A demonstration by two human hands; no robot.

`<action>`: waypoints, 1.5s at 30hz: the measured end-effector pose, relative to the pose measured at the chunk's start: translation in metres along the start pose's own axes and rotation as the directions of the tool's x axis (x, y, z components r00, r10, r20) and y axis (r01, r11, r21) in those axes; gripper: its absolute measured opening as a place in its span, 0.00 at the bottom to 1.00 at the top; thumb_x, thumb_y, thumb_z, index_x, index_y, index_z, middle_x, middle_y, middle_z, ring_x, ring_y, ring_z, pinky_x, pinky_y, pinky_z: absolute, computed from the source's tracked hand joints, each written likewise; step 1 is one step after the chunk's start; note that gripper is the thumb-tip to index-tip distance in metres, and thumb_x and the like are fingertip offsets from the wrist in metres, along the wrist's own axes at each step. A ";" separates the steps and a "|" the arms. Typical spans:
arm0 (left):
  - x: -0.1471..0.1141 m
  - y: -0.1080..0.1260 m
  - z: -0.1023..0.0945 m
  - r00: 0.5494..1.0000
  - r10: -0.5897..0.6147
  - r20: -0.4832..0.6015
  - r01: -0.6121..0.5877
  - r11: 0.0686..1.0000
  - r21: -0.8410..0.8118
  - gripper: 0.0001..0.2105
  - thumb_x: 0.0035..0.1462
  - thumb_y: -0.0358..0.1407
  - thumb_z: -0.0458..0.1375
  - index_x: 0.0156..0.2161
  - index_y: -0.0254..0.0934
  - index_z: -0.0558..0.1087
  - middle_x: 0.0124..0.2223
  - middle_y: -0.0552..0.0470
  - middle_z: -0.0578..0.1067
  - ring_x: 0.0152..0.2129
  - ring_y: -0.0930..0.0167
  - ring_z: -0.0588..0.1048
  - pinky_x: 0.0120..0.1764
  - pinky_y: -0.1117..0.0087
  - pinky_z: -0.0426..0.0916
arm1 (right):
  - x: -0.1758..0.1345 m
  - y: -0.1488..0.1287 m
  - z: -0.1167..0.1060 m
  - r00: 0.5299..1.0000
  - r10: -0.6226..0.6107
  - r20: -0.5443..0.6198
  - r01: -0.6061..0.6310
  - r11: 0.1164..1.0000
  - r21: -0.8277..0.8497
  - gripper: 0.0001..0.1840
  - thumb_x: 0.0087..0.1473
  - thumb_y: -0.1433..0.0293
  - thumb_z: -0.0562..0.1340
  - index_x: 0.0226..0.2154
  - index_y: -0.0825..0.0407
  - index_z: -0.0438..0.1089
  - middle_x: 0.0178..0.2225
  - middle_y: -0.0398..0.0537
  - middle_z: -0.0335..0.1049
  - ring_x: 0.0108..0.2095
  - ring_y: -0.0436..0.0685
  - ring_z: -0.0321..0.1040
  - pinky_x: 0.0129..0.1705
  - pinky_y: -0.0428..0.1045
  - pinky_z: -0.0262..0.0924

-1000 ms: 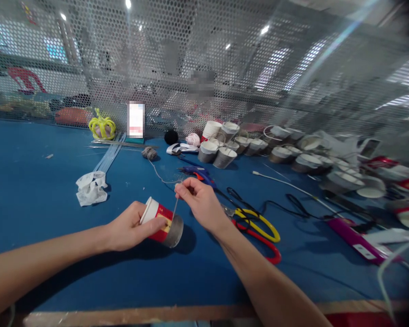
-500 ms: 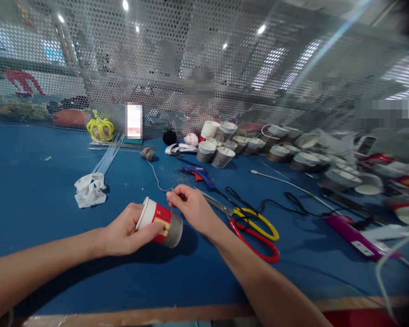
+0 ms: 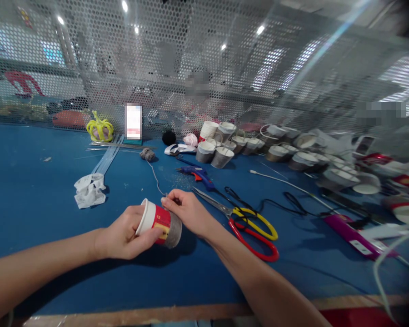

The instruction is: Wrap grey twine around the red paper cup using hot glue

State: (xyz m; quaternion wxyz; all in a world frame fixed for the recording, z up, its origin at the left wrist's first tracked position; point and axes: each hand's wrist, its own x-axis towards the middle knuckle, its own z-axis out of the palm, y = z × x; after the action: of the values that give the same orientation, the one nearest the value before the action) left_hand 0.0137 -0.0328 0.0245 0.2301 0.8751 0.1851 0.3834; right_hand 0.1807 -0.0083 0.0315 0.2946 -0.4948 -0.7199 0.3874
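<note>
My left hand (image 3: pixel 129 231) grips a tilted paper cup (image 3: pixel 162 215), thumb along its red band and fingers at the white rim. Grey yarn is wound around the base end of the cup. With finger and thumb pinched at the cup's upper side, my right hand (image 3: pixel 184 206) holds the grey yarn (image 3: pixel 156 178). That strand runs back over the table to a small grey yarn ball (image 3: pixel 147 154). Scissors (image 3: pixel 230 211) with one yellow and one red handle lie beside my right forearm. A blue glue gun (image 3: pixel 197 175) rests beyond my right hand.
Grey-wrapped cups (image 3: pixel 222 157) crowd the back and right of the blue table. A purple power strip (image 3: pixel 347 234) and cables lie at right. Crumpled white paper (image 3: pixel 90 190) is at left. A phone (image 3: pixel 133 121) stands against the mesh panel (image 3: pixel 157 68).
My right hand has shifted slightly left, from beside the cup's base to over its upper side, still pinching the yarn. The cup has turned a little in my left hand.
</note>
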 end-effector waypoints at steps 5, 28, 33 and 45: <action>0.001 0.001 0.000 0.999 0.047 0.025 -0.048 0.998 0.037 0.08 0.51 0.26 0.46 0.22 0.34 0.62 0.19 0.53 0.66 0.18 0.76 0.62 0.23 0.75 0.57 | 0.000 -0.001 0.000 1.000 -0.002 0.017 0.002 1.000 0.004 0.13 0.47 0.63 0.54 0.18 0.53 0.57 0.17 0.38 0.53 0.19 0.46 0.49 0.21 0.44 0.46; -0.001 -0.002 0.002 0.996 0.087 0.033 -0.090 0.993 0.078 0.07 0.49 0.24 0.46 0.23 0.34 0.62 0.20 0.52 0.67 0.19 0.75 0.62 0.25 0.73 0.57 | 0.001 -0.001 0.001 0.997 0.049 0.067 -0.049 0.999 -0.002 0.12 0.46 0.64 0.55 0.19 0.54 0.60 0.17 0.39 0.55 0.19 0.46 0.49 0.21 0.44 0.46; -0.001 -0.002 0.002 0.995 0.094 0.011 -0.095 0.993 0.076 0.07 0.50 0.25 0.46 0.23 0.34 0.61 0.19 0.53 0.67 0.18 0.75 0.62 0.25 0.74 0.57 | 0.002 0.002 0.001 0.996 0.051 0.069 -0.051 0.999 -0.001 0.12 0.46 0.64 0.55 0.19 0.54 0.60 0.17 0.38 0.55 0.19 0.46 0.49 0.20 0.43 0.45; -0.001 -0.009 0.001 0.980 0.196 -0.023 -0.190 0.967 0.167 0.07 0.49 0.25 0.47 0.24 0.33 0.64 0.20 0.50 0.68 0.19 0.74 0.64 0.26 0.73 0.60 | 0.004 0.005 0.000 0.991 0.121 0.063 -0.131 0.968 0.215 0.19 0.46 0.55 0.54 0.20 0.55 0.61 0.18 0.39 0.57 0.19 0.45 0.52 0.21 0.43 0.48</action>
State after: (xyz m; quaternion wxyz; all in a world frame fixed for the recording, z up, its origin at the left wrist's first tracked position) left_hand 0.0126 -0.0264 0.0183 0.1151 0.8972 0.1346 0.4045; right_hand 0.1820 -0.0031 0.0278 0.3041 -0.4945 -0.6472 0.4940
